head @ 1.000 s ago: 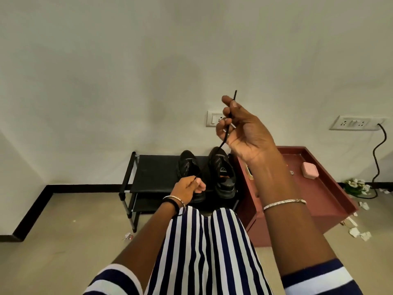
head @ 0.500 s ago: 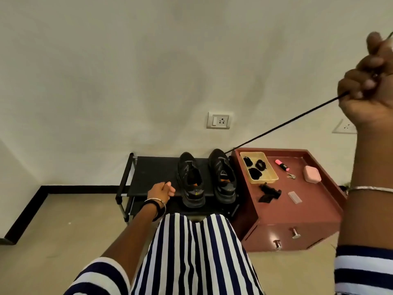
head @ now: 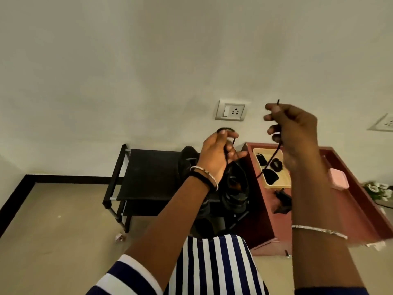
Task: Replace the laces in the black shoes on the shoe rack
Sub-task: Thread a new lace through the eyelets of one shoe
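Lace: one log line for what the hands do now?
left hand: holds lace loop | right hand: pinches lace end | shoes: on rack

Blk lace [head: 274, 155], blk shoes [head: 236, 188], blk rack [head: 148, 173]. Cabinet [head: 263, 226] reddish-brown w/ pink box [head: 338, 180] & cream tray [head: 276, 185]. Clothing [head: 217, 267] navy/white stripes; floor [head: 53, 231] beige, wall [head: 148, 60] off-white.

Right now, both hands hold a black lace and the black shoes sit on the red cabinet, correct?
No. The head view shows the left hand and right hand holding the black lace, but the black shoes sit on the black shoe rack, beside the red cabinet.
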